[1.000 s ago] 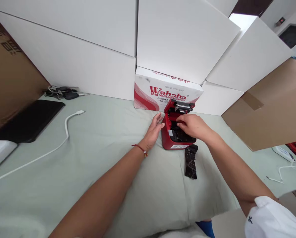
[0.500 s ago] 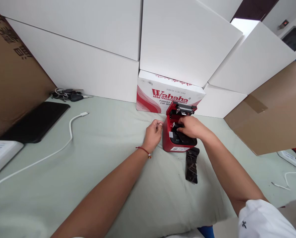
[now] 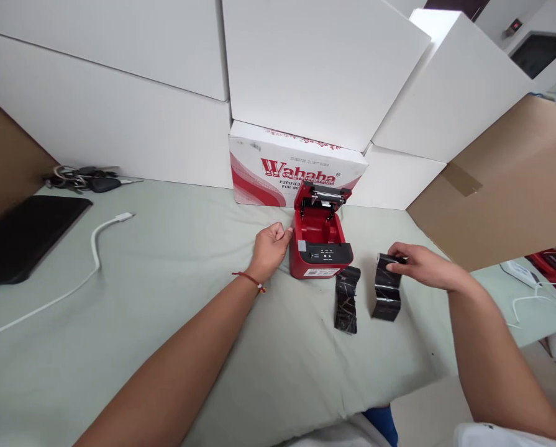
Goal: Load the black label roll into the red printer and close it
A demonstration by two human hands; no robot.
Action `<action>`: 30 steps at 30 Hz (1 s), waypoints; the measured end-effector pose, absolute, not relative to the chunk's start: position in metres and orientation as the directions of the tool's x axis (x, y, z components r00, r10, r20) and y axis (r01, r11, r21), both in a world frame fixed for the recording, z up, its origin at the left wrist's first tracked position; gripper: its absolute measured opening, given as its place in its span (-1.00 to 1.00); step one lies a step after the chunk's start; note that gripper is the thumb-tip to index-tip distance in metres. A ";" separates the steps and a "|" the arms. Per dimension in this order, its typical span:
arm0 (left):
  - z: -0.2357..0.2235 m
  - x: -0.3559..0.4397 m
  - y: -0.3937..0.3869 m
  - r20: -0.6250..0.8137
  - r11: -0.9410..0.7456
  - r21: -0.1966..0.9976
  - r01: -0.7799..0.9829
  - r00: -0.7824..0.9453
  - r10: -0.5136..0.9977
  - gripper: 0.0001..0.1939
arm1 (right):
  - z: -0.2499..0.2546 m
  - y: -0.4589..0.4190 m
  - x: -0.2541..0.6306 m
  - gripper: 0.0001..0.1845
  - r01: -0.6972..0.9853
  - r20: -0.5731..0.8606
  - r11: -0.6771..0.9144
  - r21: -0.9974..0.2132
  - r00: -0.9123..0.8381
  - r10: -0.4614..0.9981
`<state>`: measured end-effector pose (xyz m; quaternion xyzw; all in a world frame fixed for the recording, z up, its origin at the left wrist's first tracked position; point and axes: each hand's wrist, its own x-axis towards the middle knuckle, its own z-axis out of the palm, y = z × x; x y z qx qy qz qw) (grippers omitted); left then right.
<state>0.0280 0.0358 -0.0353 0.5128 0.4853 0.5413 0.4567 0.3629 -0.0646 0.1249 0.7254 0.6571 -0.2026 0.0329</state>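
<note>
A small red label printer [image 3: 322,261] stands with its lid raised, and its red inner bay shows no roll inside. My left hand [image 3: 271,248] is closed in a loose fist at the printer's left side, its thumb tip against or very close to the casing. To the right of the printer, my right hand [image 3: 412,264] grips a black label roll [image 3: 387,288] at its top, with a loose length hanging down toward the cloth. Between the printer and that roll lies a crumpled black strip [image 3: 346,304].
Behind the printer is a Wahaha carton [image 3: 259,167] against stacked white boxes [image 3: 300,68]. At left are a white cable [image 3: 95,248], keys [image 3: 91,180] and a dark flat object [image 3: 30,236]. A brown carton [image 3: 501,180] stands at right, near another red object [image 3: 555,267].
My right hand has lifted the black label roll out of the printer and carried it to the right. My left hand stays beside the printer. The view has shifted slightly.
</note>
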 end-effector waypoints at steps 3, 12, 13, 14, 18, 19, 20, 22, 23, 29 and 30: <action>-0.036 0.028 0.035 0.113 -0.114 0.994 -0.005 -0.052 0.992 -0.43 | 0.091 -0.062 0.354 -0.73 0.974 -0.293 -0.170 -0.147 0.121 0.948; -0.044 0.025 0.042 0.071 -0.080 0.993 -0.085 -0.103 0.992 -0.91 | 0.054 -0.063 0.296 -0.58 0.961 -0.280 0.102 -0.258 -0.175 0.944; -0.044 0.024 0.042 0.069 -0.075 0.994 -0.075 -0.084 0.994 -0.95 | 0.056 -0.063 0.293 -0.54 0.968 -0.301 0.100 -0.231 -0.169 0.938; -0.044 0.023 0.041 0.068 -0.072 0.996 -0.061 -0.059 0.996 -0.95 | 0.060 -0.063 0.291 -0.52 0.973 -0.320 0.097 -0.211 -0.163 0.933; -0.039 0.020 0.035 0.090 -0.091 0.996 0.011 0.040 0.995 -0.92 | 0.108 -0.071 0.298 -0.59 0.933 -0.352 0.145 -0.330 -0.263 0.898; -0.037 0.020 0.034 0.096 -0.097 0.995 0.026 0.056 0.994 -0.91 | 0.125 -0.072 0.300 -0.61 0.907 -0.335 0.170 -0.384 -0.309 0.890; -0.035 0.020 0.033 0.098 -0.101 0.994 0.039 0.069 0.993 -0.91 | 0.142 -0.072 0.300 -0.61 0.888 -0.304 0.197 -0.417 -0.340 0.890; -0.031 0.020 0.033 0.097 -0.102 0.993 0.059 0.088 0.991 -0.90 | 0.169 -0.067 0.291 -0.61 0.887 -0.224 0.251 -0.387 -0.354 0.908; -0.030 0.020 0.034 0.094 -0.101 0.993 0.066 0.095 0.991 -0.90 | 0.176 -0.061 0.282 -0.62 0.901 -0.183 0.268 -0.341 -0.343 0.921; -0.029 0.024 0.033 0.083 -0.089 0.994 0.070 0.091 0.992 -0.88 | 0.147 -0.004 0.201 -0.61 0.972 -0.194 0.219 0.090 -0.198 0.961; -0.029 0.024 0.033 0.080 -0.086 0.994 0.068 0.087 0.993 -0.88 | 0.138 0.004 0.192 -0.62 0.967 -0.213 0.217 0.130 -0.187 0.959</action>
